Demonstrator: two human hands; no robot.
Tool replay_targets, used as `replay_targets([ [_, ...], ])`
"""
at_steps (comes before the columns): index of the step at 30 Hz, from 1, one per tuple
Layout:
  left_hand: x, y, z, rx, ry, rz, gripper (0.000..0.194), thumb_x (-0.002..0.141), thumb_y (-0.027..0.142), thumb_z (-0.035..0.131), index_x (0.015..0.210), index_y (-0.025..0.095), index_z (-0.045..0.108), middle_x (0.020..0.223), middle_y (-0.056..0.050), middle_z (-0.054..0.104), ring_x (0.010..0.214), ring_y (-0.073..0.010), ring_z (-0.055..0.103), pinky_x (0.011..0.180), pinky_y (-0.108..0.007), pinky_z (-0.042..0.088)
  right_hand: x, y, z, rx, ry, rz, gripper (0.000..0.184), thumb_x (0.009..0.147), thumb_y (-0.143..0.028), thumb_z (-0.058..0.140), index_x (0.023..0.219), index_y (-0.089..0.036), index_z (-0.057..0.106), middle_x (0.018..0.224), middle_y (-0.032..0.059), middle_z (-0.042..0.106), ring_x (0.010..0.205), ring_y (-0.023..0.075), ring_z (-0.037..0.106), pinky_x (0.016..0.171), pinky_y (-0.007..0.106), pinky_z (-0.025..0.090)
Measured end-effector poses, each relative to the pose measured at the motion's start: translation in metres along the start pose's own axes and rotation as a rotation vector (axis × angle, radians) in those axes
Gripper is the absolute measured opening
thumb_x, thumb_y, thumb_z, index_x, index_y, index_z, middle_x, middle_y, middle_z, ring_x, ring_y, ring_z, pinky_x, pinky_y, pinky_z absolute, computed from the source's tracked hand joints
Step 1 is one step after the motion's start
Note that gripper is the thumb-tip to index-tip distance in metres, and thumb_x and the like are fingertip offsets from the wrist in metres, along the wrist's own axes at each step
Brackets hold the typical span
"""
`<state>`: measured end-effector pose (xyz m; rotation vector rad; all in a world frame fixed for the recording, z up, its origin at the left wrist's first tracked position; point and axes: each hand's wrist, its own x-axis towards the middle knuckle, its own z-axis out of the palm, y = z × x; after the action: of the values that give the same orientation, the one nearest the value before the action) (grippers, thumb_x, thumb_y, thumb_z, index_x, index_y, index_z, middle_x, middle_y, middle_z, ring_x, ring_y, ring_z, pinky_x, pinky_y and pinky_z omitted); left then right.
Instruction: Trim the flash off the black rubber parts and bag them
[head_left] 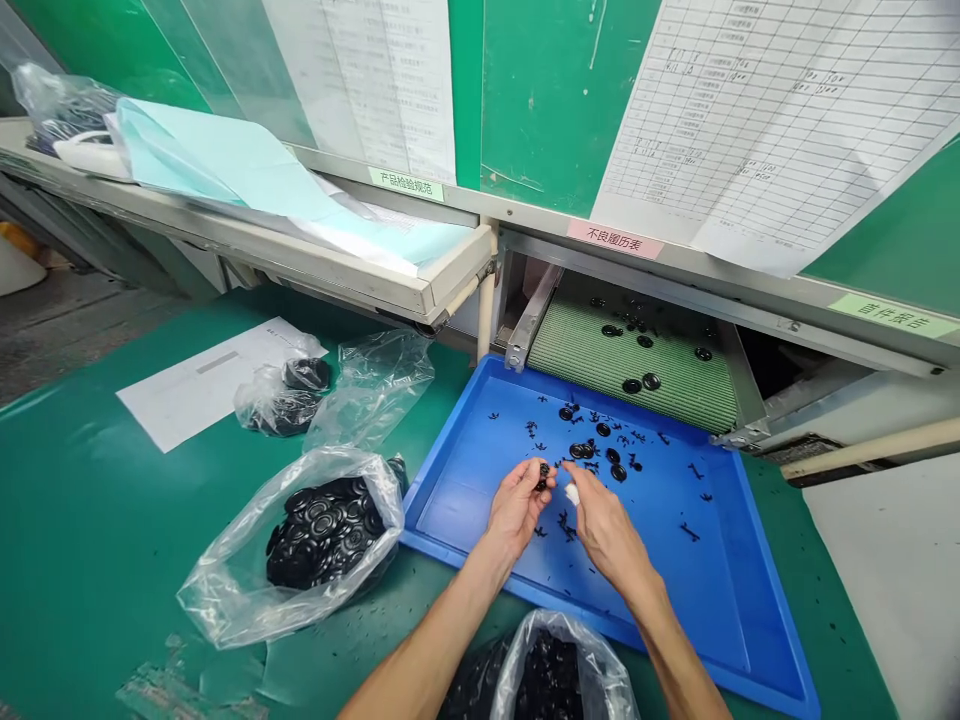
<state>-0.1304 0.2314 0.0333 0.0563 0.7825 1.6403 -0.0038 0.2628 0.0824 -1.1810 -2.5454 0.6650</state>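
My left hand (517,507) is shut on a small black rubber ring (543,476) above a blue plastic tray (450,530). My right hand (607,530) reaches towards that ring, with a white wrap (572,493) on one fingertip. Its fingertips nearly meet the ring, and I cannot tell whether they pinch anything. Several black rings (582,450) and many black rubber scraps (690,532) lie loose in the tray. A clear plastic bag (326,535) full of black rings lies to the tray's left. Another bag of them (541,680) sits below my hands.
A green mesh conveyor belt (630,365) carrying several black rings ends at the tray's far edge. Farther left, a clear bag (279,400) holds a few black parts beside a white sheet of paper (214,380). The green work mat (97,520) spreads under everything.
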Motion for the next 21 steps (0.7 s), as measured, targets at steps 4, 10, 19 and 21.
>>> replay_targets([
  [4, 0.0, 0.001, 0.001, 0.035, 0.009, 0.011, 0.034, 0.066, 0.037, 0.077, 0.08, 0.01, 0.063, 0.073, -0.005, 0.063, 0.059, -0.0066, 0.053, 0.045, -0.014, 0.038, -0.007, -0.003, -0.002, -0.221, -0.091, 0.107, 0.041, 0.089, -0.013, 0.027, 0.127, -0.015, 0.042, 0.071, 0.0042, 0.062, 0.055, 0.0163, 0.055, 0.05, 0.023, 0.032],
  [10, -0.001, 0.0, 0.001, 0.063, -0.006, 0.03, 0.035, 0.065, 0.039, 0.077, 0.08, 0.009, 0.065, 0.076, -0.006, 0.063, 0.06, -0.0066, 0.051, 0.044, -0.014, 0.035, -0.003, -0.011, 0.008, -0.3, 0.017, 0.055, 0.033, 0.085, -0.007, 0.033, 0.107, -0.02, 0.054, 0.096, 0.0067, 0.064, 0.075, 0.016, 0.06, 0.058, 0.023, 0.034],
  [19, 0.001, -0.004, -0.001, 0.158, 0.004, 0.064, 0.036, 0.066, 0.043, 0.075, 0.08, 0.01, 0.068, 0.074, -0.004, 0.061, 0.058, -0.0065, 0.048, 0.049, -0.017, 0.036, 0.001, -0.014, 0.017, -0.428, 0.011, 0.117, 0.024, 0.091, -0.014, 0.038, 0.104, -0.021, 0.057, 0.092, 0.0074, 0.066, 0.08, 0.0176, 0.062, 0.059, 0.025, 0.034],
  [21, 0.001, -0.004, -0.001, 0.189, 0.014, 0.063, 0.037, 0.065, 0.045, 0.074, 0.079, 0.011, 0.068, 0.072, -0.003, 0.061, 0.055, -0.0063, 0.047, 0.05, -0.018, 0.037, 0.002, -0.014, 0.018, -0.437, 0.004, 0.122, 0.023, 0.09, -0.014, 0.039, 0.103, -0.02, 0.057, 0.092, 0.0078, 0.066, 0.08, 0.0174, 0.062, 0.059, 0.024, 0.035],
])
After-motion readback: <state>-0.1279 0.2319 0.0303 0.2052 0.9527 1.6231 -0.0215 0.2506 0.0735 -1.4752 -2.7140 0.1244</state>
